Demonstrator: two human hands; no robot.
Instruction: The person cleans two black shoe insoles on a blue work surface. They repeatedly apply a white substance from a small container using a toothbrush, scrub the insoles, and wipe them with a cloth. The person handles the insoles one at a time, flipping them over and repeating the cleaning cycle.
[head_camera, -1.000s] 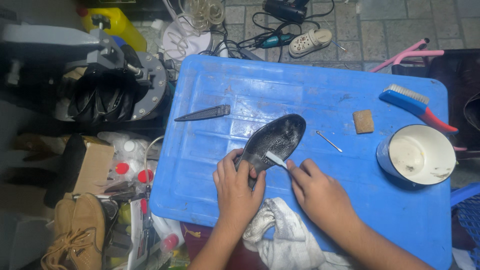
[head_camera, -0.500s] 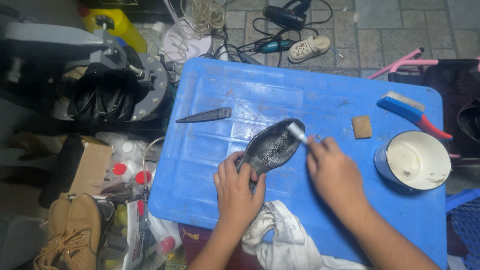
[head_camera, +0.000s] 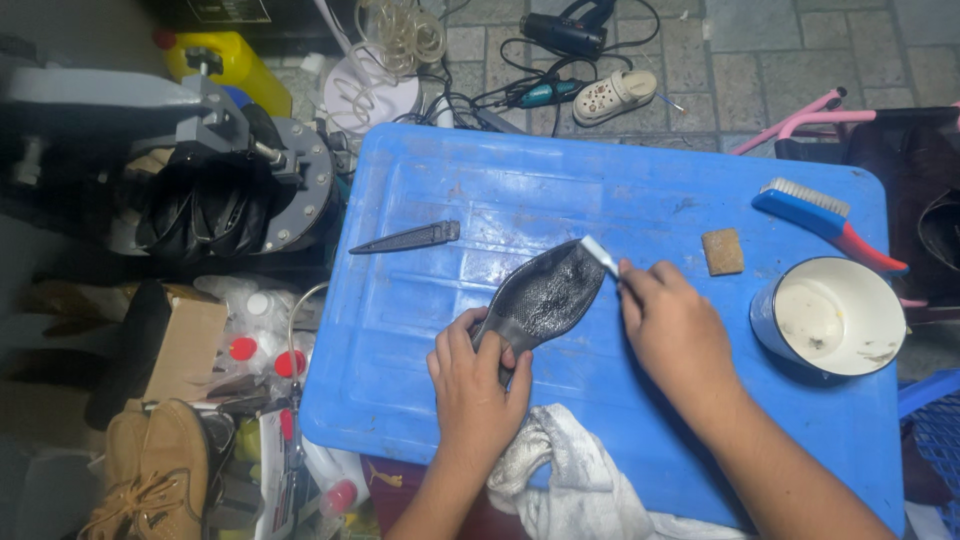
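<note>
Since the picture a second earlier, the right hand (head_camera: 678, 325) had travelled from the near end of the dark, textured shoe sole (head_camera: 545, 295) up to its far tip, carrying a small pale-headed brush (head_camera: 600, 254) with it; half a second earlier it was already close to that end. The sole itself had hardly shifted on the blue plastic bench (head_camera: 520, 190). Judging by that sweep, the brush was being worked along the length of the sole and had reached the toe end.

The right hand was closed around the brush handle, with the pale head touching the sole's tip. The left hand (head_camera: 475, 385) gripped the near, narrower end of the sole, fingers curled over its edge, pinning it to the bench.

A white enamel cup with a dark rim (head_camera: 830, 315) stood just right of the right hand. Beyond it lay a blue scrubbing brush with a red handle (head_camera: 820, 215) and a small tan block (head_camera: 722, 251). A dark, pointed flat strip (head_camera: 405, 238) lay well apart on the left of the bench, and a crumpled white rag (head_camera: 560, 470) hung over the near edge between the forearms.
</note>
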